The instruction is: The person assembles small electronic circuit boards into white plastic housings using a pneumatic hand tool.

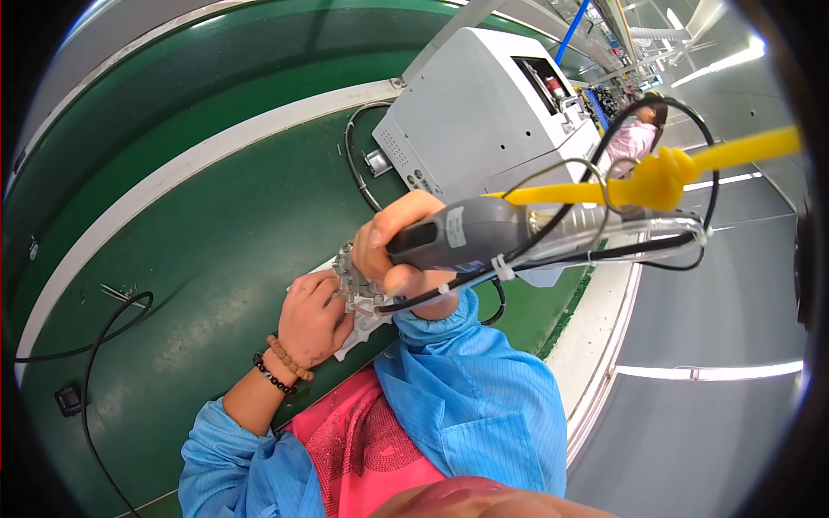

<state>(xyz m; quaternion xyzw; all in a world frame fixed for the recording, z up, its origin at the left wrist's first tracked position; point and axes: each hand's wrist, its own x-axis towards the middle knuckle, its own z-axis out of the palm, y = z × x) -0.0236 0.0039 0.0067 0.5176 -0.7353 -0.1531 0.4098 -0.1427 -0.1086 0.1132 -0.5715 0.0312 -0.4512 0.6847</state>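
My right hand [401, 237] is wrapped round the dark grey body of a powered screwdriver [484, 231]. The tool lies tilted across the view, its front end toward a silver metal part [351, 281]; my fingers hide the tip. Close by, my left hand [313, 315] has its fingers curled against that part and steadies it. Beneath both hands, a pale, irregularly shaped plate [370, 330] rests on the green bench. A knotted yellow band [661, 180] runs from the tool's rear end, along with a black cable and a clear tube.
Beyond my right hand stands a large light-grey machine housing [462, 112] with a cabled connector [377, 162]. On the green bench [207, 285] lie thin metal pieces [119, 293], a black cable [91, 371] and a small black object [67, 399]. A person in pink [635, 142] is farther back.
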